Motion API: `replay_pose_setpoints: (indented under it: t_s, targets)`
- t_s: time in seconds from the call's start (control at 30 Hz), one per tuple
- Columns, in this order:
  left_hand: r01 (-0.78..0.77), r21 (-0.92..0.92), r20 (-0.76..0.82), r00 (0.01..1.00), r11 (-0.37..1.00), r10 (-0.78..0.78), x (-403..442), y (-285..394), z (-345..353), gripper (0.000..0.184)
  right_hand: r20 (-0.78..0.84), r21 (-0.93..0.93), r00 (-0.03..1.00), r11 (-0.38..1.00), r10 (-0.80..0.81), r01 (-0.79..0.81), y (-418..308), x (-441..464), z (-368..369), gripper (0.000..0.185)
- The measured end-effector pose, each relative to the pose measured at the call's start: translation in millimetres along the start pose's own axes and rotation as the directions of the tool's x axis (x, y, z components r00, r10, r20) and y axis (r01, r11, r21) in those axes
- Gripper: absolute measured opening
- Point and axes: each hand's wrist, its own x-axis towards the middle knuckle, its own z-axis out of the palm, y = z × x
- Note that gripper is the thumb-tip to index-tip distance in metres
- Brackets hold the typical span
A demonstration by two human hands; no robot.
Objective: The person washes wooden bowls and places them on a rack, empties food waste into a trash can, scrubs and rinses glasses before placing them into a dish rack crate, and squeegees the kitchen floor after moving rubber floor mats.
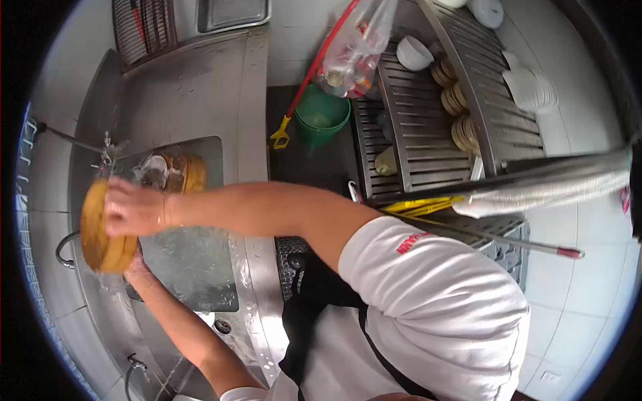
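Observation:
A round bamboo steamer basket is held tilted on its side above the left edge of the sink, slightly smeared by motion. My right hand is closed against its upper rim, fingers curled; whether a small scrubber is also in it does not show. From below, my left hand grips the lower edge, its fingers mostly hidden behind the basket. Another bamboo steamer lies in the sink near its far corner, wet and splashed with water. Cloudy water fills the sink basin.
A tap stands behind the sink, another tap to its left. On the right are green buckets, a red-handled tool, a hanging plastic bag and a slatted rack with bowls. A metal tray rests beyond the counter.

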Motion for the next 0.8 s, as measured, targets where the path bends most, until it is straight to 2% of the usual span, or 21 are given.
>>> replay_pose_setpoints:
  t_s: [0.03, 0.07, 0.1, 0.13, 0.17, 0.2, 0.23, 0.27, 0.3, 0.33, 0.37, 0.4, 0.43, 0.47, 0.5, 0.53, 0.6, 0.63, 0.7, 0.73, 0.8]
  targets:
    - [0.028, 0.136, -0.059, 0.998, 0.99, -0.02, 5, 2, 1, 0.048, -0.076, 0.067, 0.991, 0.992, 0.109, -0.104, 5, 4, -26, 0.013]
    - [0.181, 0.426, -0.154, 0.98, 0.887, -0.126, 26, 8, -39, 0.056, 0.125, 0.06, 0.922, 0.925, 0.366, -0.375, 3, 22, -79, 0.02]
    - [0.247, 0.505, -0.286, 0.952, 0.827, -0.11, 13, 1, -26, 0.06, -0.121, 0.09, 0.899, 0.906, 0.422, -0.413, 6, 22, -105, 0.027]
    - [0.317, 0.566, -0.412, 0.908, 0.761, -0.073, 0, -6, -14, 0.065, -0.074, -0.283, 0.984, 0.943, 0.162, -0.176, 45, 0, -123, 0.035]
    - [0.373, 0.583, -0.44, 0.892, 0.722, -0.106, 7, -5, -45, 0.068, -0.148, -0.399, 0.96, 0.873, 0.24, -0.28, 25, 6, -179, 0.039]
    - [0.425, 0.596, -0.468, 0.873, 0.681, -0.136, 10, -3, -84, 0.072, -0.433, -0.423, 0.888, 0.836, 0.153, -0.35, 25, -13, -211, 0.052]
    - [0.435, 0.618, -0.508, 0.857, 0.654, -0.09, -3, -5, -93, 0.07, -0.537, -0.384, 0.746, 0.673, 0.394, -0.632, 18, -26, -250, 0.065]
    - [0.448, 0.635, -0.546, 0.836, 0.63, -0.044, -15, -8, -101, 0.068, -0.718, -0.187, 0.6, 0.734, 0.351, -0.653, 18, -41, -287, 0.054]
    - [0.475, 0.619, -0.575, 0.817, 0.625, -0.05, -23, -8, -117, 0.066, -0.739, -0.107, 0.534, 0.711, 0.411, -0.695, 12, -63, -331, 0.057]
    - [0.502, 0.603, -0.604, 0.795, 0.62, -0.056, -29, -8, -135, 0.065, -0.803, -0.271, 0.483, 0.509, 0.35, -0.817, 11, -110, -368, 0.066]
    - [0.53, 0.585, -0.635, 0.77, 0.614, -0.059, -33, -10, -147, 0.063, -0.882, -0.185, 0.337, 0.414, 0.331, -0.891, 15, -162, -400, 0.063]
    - [0.541, 0.603, -0.637, 0.769, 0.587, -0.054, -37, -12, -153, 0.062, -0.879, 0.213, -0.026, 0.343, 0.475, -0.915, 22, -230, -435, 0.063]
    - [0.55, 0.617, -0.641, 0.766, 0.562, -0.046, -41, -13, -158, 0.06, -0.77, 0.53, -0.33, 0.258, 0.546, -0.808, -7, -242, -449, 0.064]
    - [0.559, 0.628, -0.648, 0.761, 0.541, -0.034, -45, -14, -165, 0.058, -0.576, 0.786, -0.598, 0.178, 0.557, -0.592, -38, -253, -462, 0.065]
    - [0.574, 0.637, -0.628, 0.773, 0.515, -0.085, -45, -15, -170, 0.058, -0.502, 0.846, -0.768, 0.042, 0.399, -0.531, -30, -323, -493, 0.062]
    - [0.587, 0.642, -0.616, 0.778, 0.494, -0.124, -42, -10, -173, 0.058, -0.464, 0.871, -0.802, 0.031, 0.376, -0.489, -40, -354, -514, 0.061]
    - [0.476, 0.745, -0.544, 0.839, 0.468, 0.012, -48, -22, -149, 0.053, -0.521, 0.84, -0.75, 0.085, 0.408, -0.537, -72, -367, -548, 0.062]
    - [0.457, 0.837, -0.501, 0.862, 0.302, 0.084, -59, -25, -103, 0.055, -0.533, 0.829, -0.734, 0.086, 0.422, -0.552, -78, -368, -561, 0.064]
    - [0.347, 0.917, -0.388, 0.889, 0.195, 0.243, -40, -40, -121, 0.066, -0.54, 0.82, -0.72, 0.078, 0.436, -0.567, -79, -352, -579, 0.07]
    - [0.413, 0.891, -0.453, 0.836, 0.186, 0.31, -31, -54, -102, 0.068, -0.521, 0.83, -0.719, 0.077, 0.46, -0.552, -72, -347, -577, 0.075]
    - [0.382, 0.918, -0.391, 0.829, 0.104, 0.4, 15, -92, -118, 0.075, -0.413, 0.879, -0.709, 0.046, 0.572, -0.474, -55, -345, -578, 0.082]
